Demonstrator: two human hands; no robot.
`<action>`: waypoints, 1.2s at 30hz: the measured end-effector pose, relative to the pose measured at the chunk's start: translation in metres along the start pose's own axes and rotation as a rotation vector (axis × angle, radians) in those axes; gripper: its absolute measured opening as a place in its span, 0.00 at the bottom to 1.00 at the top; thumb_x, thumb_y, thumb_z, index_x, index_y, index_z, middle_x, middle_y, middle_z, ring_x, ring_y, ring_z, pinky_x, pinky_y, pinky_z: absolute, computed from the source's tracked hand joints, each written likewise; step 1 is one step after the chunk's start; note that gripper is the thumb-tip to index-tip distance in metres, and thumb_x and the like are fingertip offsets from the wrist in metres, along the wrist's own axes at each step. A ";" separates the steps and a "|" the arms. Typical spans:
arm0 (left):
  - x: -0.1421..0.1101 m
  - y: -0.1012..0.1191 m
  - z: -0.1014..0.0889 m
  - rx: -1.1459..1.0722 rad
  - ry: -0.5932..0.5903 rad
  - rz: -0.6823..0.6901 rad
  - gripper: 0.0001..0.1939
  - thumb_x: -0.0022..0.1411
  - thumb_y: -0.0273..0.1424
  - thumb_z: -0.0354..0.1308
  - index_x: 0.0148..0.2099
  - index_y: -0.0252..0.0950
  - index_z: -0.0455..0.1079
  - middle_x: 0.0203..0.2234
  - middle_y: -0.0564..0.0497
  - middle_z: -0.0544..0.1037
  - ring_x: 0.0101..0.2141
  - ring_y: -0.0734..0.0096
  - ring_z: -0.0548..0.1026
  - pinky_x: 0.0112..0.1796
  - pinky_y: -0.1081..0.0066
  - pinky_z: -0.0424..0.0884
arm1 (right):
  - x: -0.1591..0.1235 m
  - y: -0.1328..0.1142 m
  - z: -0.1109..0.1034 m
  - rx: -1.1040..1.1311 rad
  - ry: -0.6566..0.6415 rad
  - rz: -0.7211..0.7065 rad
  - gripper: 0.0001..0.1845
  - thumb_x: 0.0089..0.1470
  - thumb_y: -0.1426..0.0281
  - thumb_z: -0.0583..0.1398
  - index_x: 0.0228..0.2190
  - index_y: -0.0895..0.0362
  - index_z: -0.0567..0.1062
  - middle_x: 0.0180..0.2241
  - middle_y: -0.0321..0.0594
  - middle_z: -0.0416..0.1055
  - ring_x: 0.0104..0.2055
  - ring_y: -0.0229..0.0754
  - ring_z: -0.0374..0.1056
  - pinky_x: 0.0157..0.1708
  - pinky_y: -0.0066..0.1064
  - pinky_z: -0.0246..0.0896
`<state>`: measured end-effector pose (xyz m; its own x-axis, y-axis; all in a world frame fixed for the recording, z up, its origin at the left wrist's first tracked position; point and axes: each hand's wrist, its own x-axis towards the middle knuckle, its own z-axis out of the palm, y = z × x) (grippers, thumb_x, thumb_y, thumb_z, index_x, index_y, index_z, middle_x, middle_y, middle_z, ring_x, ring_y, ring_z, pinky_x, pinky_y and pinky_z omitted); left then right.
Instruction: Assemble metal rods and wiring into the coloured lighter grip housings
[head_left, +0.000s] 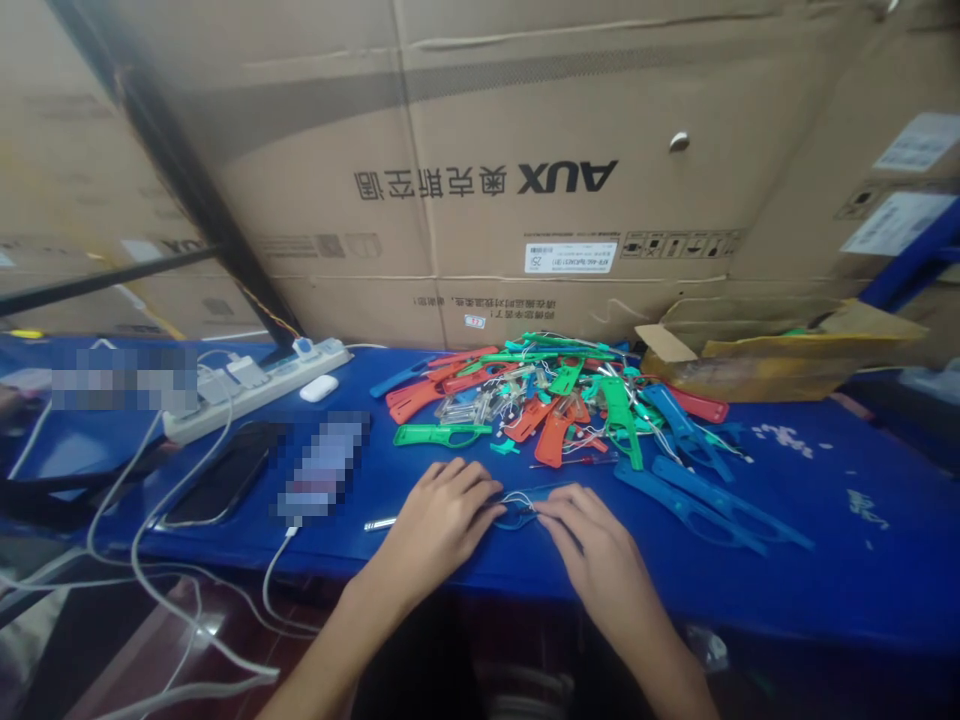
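Between my hands lies a blue plastic lighter casing (513, 520) of the long-nosed kind, low over the blue table. My left hand (448, 512) has its fingers closed on the casing's left end. Two thin white wires (516, 497) arch across the casing. At their right end, the thumb and fingers of my right hand (589, 530) are pinched together on them. A silver metal tube (380, 523) pokes out beside my left hand. Just beyond my fingers are a green casing (442, 435) and a small red-tipped screwdriver (589, 460).
A heap of red, green and blue casings with wired parts (555, 395) fills the table's back middle. Loose blue casings (697, 505) lie right. An open carton (780, 365) stands back right. Phones (221, 475), a power strip (262, 385) and trailing white cables occupy the left.
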<state>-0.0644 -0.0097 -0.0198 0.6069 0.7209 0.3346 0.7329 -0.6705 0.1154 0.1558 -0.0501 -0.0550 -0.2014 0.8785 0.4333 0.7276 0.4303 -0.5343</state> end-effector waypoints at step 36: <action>0.014 0.008 0.020 0.064 0.116 0.125 0.12 0.76 0.31 0.50 0.43 0.35 0.75 0.39 0.49 0.79 0.40 0.62 0.75 0.46 0.59 0.62 | 0.002 -0.003 -0.003 0.037 -0.053 0.039 0.04 0.63 0.74 0.63 0.40 0.54 0.74 0.40 0.39 0.73 0.44 0.47 0.70 0.47 0.40 0.64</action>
<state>-0.0444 -0.0014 -0.0329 0.6575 0.6051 0.4489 0.6744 -0.7384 0.0076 0.1549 -0.0502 -0.0502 -0.2086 0.9039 0.3735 0.7113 0.4024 -0.5764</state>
